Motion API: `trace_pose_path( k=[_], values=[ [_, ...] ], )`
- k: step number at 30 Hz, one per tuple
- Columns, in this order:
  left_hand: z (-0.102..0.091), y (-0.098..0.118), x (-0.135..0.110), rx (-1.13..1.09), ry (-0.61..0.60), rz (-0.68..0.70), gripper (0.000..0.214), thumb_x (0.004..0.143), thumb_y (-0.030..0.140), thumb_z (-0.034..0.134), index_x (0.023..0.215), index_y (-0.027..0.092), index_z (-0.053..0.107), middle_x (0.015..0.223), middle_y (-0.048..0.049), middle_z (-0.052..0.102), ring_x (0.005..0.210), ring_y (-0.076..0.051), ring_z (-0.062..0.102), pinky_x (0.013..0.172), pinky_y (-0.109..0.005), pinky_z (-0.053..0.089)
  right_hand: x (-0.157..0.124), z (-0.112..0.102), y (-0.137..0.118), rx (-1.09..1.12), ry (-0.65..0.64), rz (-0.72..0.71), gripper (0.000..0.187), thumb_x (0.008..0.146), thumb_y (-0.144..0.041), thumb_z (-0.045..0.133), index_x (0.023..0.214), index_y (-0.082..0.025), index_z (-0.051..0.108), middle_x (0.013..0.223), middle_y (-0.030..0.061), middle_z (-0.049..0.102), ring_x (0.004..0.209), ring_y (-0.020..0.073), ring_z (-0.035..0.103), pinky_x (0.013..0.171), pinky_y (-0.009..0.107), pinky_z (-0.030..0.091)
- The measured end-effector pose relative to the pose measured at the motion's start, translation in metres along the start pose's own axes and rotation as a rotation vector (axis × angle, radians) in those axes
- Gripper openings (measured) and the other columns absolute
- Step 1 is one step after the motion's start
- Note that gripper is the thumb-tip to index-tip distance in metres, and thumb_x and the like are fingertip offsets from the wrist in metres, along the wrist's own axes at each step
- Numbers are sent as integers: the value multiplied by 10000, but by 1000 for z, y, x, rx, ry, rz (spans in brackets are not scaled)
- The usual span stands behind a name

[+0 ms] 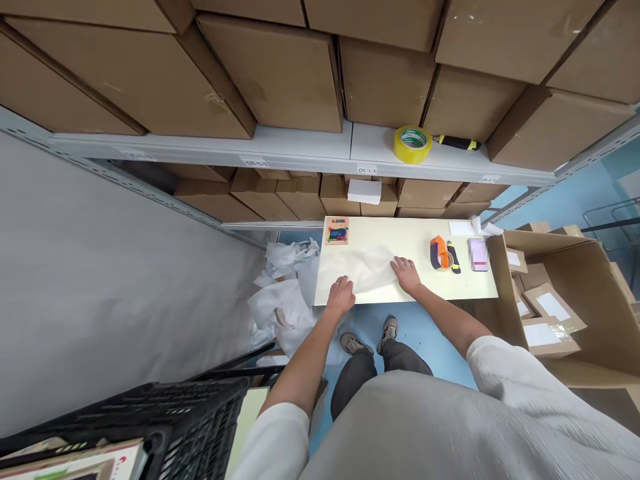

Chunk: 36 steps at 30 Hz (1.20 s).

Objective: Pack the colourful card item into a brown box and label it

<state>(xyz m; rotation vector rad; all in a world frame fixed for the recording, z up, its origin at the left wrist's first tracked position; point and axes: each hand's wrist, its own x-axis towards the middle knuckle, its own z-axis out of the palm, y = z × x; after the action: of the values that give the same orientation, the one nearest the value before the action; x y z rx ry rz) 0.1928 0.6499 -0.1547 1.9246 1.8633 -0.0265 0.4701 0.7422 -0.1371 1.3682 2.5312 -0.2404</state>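
A thin white translucent bag or sheet (369,267) lies flat on the pale yellow table (425,283). My left hand (341,293) rests on its near left corner with fingers curled down on it. My right hand (406,273) lies flat on the sheet's right edge, fingers spread. A small colourful flat item (337,231) sits at the table's far left corner. To the right of my right hand lie an orange tape dispenser (440,253), a black and yellow cutter (454,259) and a phone (479,254).
Shelves of brown cartons (280,73) rise behind the table, with a yellow tape roll (413,144) on the shelf. An open carton of packed parcels (550,313) stands right. White wrapping scraps (285,293) lie left on the floor. A black crate (165,427) sits near left.
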Motion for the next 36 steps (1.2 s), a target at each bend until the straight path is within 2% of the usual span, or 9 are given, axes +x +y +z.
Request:
trace_pose_path(
  k=[3,7,12,15,18,23,26,31,36],
  values=[
    [-2,-2,1,31,-40,-15,353,833,109,610,1150,188,743,1510,-198,593,1466,-363,508,1186,-505,464,5,-13,13,32,27,-45,599,1000,-80,449,1578,-199,552,1667,167,490,1436,356,445,1178,494,327],
    [-5,-5,2,29,-60,-20,301,877,153,586,1143,206,718,1471,-177,607,1437,-345,523,1145,-467,479,10,-23,20,38,60,-131,592,1015,-91,438,1575,-239,566,1689,134,478,1451,355,407,1196,535,282],
    [-10,-4,6,48,-75,-33,320,1021,250,457,1270,187,648,1351,-178,649,1304,-327,589,1075,-442,495,-11,-7,9,55,-21,-178,645,970,-111,495,1610,-177,527,1745,181,390,1542,367,345,1239,566,239],
    [-13,-3,8,94,-86,-40,376,1048,294,446,1365,164,599,1373,-211,626,1312,-352,579,1076,-471,484,-25,4,-3,123,-83,-141,672,951,-226,556,1618,-153,518,1726,209,406,1555,389,347,1254,585,222],
    [-12,-4,11,130,-67,-58,436,1041,304,456,1428,143,574,1396,-239,612,1326,-376,566,1091,-495,471,-24,8,-15,174,-25,-42,637,1034,-325,467,1647,-154,475,1749,198,370,1572,367,341,1264,551,224],
    [-3,-15,17,107,-19,14,644,1001,322,537,1625,185,457,1697,-231,426,1544,-394,416,1247,-531,360,-5,15,-34,193,-41,85,661,1129,-430,331,1725,-147,331,1800,199,258,1628,357,260,1276,530,228],
    [4,-24,17,103,-70,-2,731,997,330,522,1697,189,368,1780,-203,321,1628,-393,315,1301,-585,292,-6,28,-49,185,-81,42,648,1130,-458,350,1706,-163,381,1780,201,306,1601,381,296,1257,550,258],
    [5,-40,16,131,-136,-19,770,1014,364,468,1739,173,293,1826,-164,220,1684,-376,206,1342,-599,223,-10,37,-62,194,-6,69,612,1126,-426,352,1671,-166,449,1719,205,410,1486,390,422,1218,548,313],
    [1,-53,21,136,-171,-31,801,989,326,493,1742,152,279,1840,-157,160,1698,-370,163,1352,-617,193,3,34,-55,175,0,181,655,1111,-414,381,1722,-177,358,1801,185,260,1612,398,269,1262,565,235]
  ],
)
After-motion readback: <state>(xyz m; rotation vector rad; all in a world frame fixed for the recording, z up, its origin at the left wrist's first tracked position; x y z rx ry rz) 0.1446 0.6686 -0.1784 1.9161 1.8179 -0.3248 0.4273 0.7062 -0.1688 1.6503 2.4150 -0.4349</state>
